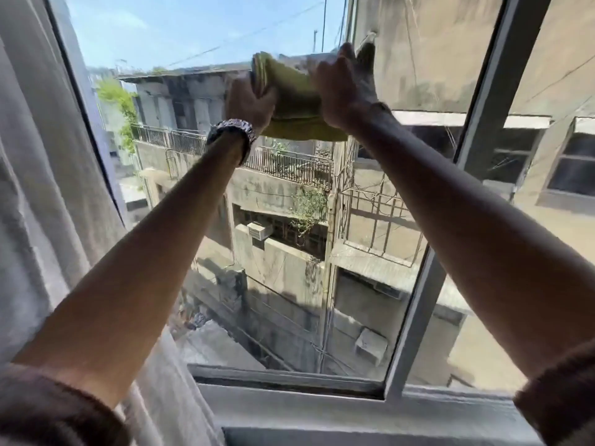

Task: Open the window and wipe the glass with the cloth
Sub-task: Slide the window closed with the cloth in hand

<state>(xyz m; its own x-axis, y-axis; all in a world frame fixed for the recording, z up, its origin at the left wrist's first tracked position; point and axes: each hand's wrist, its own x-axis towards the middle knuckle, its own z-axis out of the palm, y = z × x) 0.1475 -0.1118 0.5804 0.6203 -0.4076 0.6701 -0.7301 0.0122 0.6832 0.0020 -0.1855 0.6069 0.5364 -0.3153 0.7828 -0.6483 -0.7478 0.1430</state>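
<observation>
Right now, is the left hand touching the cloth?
Touching. The head view shows the left hand gripping the left end of the cloth, fingers wrapped over its folded edge with no gap.

A sheer white curtain (48,188) hangs at the left. Outside stand weathered concrete buildings (283,262) with a railed balcony (283,162), an air conditioner (259,231) and blue sky (167,27).

Sheer curtain (48,188) hangs left; sunlit concrete buildings (283,252) outside.
</observation>
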